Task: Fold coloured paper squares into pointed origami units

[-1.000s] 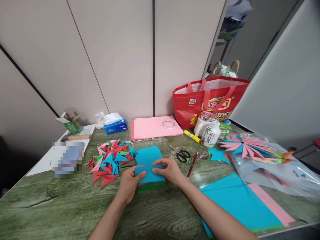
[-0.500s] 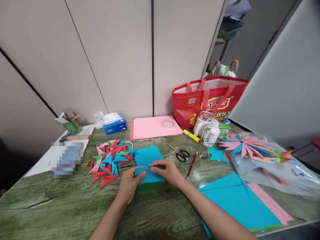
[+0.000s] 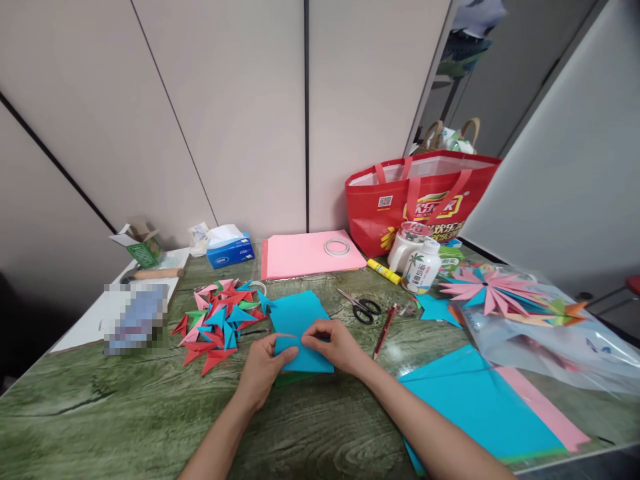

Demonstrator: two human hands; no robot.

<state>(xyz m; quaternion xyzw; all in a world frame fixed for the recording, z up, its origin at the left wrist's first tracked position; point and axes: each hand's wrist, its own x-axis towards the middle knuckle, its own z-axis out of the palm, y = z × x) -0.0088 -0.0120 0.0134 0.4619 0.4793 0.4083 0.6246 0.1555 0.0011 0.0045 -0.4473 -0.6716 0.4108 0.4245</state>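
Note:
Both hands hold a small folded piece of blue paper point(image 3: 313, 361) just above a stack of blue paper point(image 3: 299, 308). My left hand point(image 3: 263, 365) pinches its left edge, with the thumb lying on top. At the upper right edge, my right hand point(image 3: 334, 342) presses thumb and fingertips together on the paper. A green sheet point(image 3: 295, 379) peeks out below the near edge. To the left lies a heap of folded paper pieces point(image 3: 225, 317) in red, blue, pink and green. Black-handled scissors point(image 3: 364, 309) and a dark red pen point(image 3: 384, 332) lie to the right.
Pink paper point(image 3: 305, 257) with a tape roll point(image 3: 337, 247) lies at the back. A tissue box point(image 3: 230, 253), glue stick point(image 3: 383, 272), white bottle point(image 3: 423, 268) and red bag point(image 3: 377, 210) stand along the rear. Large blue sheets point(image 3: 480, 407) and a pink paper star point(image 3: 487, 288) are at right.
The folded blue paper has shifted slightly right and toward me, and tilted a little. My right fingertips have moved slightly right along its upper edge.

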